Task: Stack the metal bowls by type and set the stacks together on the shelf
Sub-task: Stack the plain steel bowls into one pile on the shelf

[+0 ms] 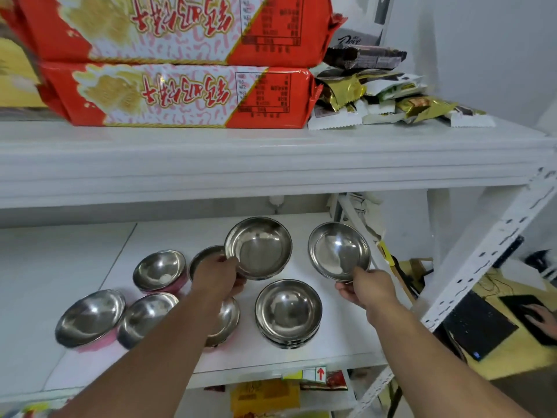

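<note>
With a tilted shiny round steel bowl (258, 247) pinched by its near rim in my left hand (217, 277) and a second matching steel bowl (338, 251) gripped at its lower edge by my right hand (366, 289), I judge the main risk is a slip: both are held only at the rim, lifted and tipped towards me, so either could drop onto the white shelf (340, 339). Each bowl sits just above and beyond its hand, and the short stack of like steel bowls (288, 312) lies between and below them, while the pink-sided steel bowls (159, 270) stand apart to the left.
</note>
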The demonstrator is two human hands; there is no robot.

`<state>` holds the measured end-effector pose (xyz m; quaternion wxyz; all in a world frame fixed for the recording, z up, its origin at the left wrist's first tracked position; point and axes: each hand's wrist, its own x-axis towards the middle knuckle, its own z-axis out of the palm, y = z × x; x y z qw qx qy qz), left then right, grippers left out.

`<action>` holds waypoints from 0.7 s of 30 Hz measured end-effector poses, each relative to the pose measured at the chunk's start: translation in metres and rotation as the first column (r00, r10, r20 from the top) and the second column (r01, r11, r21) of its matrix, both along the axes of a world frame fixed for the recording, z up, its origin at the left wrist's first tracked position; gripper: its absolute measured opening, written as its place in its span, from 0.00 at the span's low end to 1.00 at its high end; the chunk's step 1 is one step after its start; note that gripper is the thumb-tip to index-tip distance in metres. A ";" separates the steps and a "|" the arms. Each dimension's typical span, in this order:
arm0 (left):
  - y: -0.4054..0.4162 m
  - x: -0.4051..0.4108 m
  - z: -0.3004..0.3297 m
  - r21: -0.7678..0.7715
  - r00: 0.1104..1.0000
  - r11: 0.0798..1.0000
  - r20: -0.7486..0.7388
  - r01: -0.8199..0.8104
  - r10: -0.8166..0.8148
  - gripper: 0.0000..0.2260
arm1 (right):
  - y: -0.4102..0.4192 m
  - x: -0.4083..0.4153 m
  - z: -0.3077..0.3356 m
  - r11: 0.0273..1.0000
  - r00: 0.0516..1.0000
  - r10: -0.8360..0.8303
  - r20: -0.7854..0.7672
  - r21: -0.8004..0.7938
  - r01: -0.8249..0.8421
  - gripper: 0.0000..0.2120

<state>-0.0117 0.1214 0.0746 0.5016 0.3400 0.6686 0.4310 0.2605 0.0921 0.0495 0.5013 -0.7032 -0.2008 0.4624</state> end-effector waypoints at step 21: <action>-0.078 0.023 -0.016 -0.134 0.982 0.974 0.060 0.184 -0.178 0.13 | -0.080 -0.043 0.050 0.971 0.973 0.219 0.074 0.080 -0.225 0.09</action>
